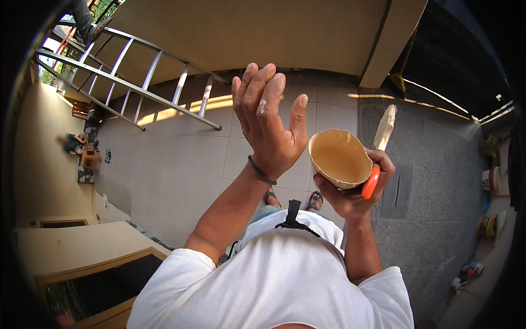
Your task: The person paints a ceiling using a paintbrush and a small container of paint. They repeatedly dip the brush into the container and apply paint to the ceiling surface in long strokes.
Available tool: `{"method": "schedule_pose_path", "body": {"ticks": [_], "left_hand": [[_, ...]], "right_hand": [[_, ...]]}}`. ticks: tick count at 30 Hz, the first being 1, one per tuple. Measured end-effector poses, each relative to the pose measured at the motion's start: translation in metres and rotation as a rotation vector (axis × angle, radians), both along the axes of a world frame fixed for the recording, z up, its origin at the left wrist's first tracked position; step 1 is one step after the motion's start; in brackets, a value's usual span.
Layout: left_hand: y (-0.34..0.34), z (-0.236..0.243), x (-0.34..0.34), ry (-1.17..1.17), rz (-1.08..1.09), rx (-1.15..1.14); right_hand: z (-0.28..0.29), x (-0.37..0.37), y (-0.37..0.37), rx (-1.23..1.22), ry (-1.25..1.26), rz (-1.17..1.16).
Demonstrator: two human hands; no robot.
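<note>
My left hand (pixel 270 120) is raised in the middle with its fingers extended and holds nothing; a whitish smear is on one finger and a dark band circles the wrist. Just right of it, my right hand (pixel 356 197) grips a cream-coloured cup (pixel 337 156) that holds tan liquid or paste, together with an orange tool handle (pixel 371 182). A pale, rough-ended wooden stick (pixel 385 126) sticks up behind the cup from the same hand. The far ends of the handle and stick are hidden.
An aluminium ladder (pixel 145 82) spans the upper left, a person's foot (pixel 90 32) on it. Another person (pixel 74 143) is beside wooden stools (pixel 90 159) far left. Tiled floor (pixel 164 181) meets grey paving (pixel 416 241). A pillar (pixel 386 44) stands behind; buckets (pixel 490 180) line the right.
</note>
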State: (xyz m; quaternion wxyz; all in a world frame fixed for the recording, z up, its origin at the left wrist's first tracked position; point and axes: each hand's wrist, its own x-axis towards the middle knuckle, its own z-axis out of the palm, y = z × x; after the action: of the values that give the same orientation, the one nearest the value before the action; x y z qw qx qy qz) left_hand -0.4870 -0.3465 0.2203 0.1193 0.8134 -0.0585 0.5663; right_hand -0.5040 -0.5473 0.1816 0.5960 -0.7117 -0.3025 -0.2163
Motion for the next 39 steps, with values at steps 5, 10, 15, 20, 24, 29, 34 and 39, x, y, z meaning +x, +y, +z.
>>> {"method": "schedule_pose_path", "body": {"ticks": [5, 10, 15, 20, 24, 29, 34, 39], "left_hand": [[-0.006, -0.027, -0.004, 0.215, -0.189, -0.523], [-0.054, -0.078, -0.028, 0.918, -0.954, -1.948], [-0.090, -0.069, -0.041, 0.941, -1.470, -2.549], [-0.097, -0.073, -0.038, 0.921, -1.566, -2.653], [-0.101, -0.078, -0.032, 0.896, -1.486, -2.731], [-0.102, -0.094, -0.026, 0.843, -1.510, -2.715], [-0.102, -0.104, -0.027, 0.811, -1.454, -2.784], [-0.097, -0.120, -0.031, 0.755, -1.447, -2.804]], "right_hand": [[0.002, 0.008, -0.004, 0.073, -0.100, -0.052], [-0.015, 0.003, -0.022, -0.102, -0.211, -0.362], [-0.028, -0.003, -0.044, -0.141, -0.276, -0.412], [-0.029, -0.010, -0.045, -0.038, -0.117, -0.274], [-0.025, -0.003, -0.032, 0.063, 0.015, -0.019], [-0.019, 0.003, -0.045, 0.128, 0.135, 0.192], [-0.024, 0.020, -0.092, 0.004, 0.120, 0.012], [-0.029, 0.038, -0.134, -0.004, 0.165, -0.108]]}}
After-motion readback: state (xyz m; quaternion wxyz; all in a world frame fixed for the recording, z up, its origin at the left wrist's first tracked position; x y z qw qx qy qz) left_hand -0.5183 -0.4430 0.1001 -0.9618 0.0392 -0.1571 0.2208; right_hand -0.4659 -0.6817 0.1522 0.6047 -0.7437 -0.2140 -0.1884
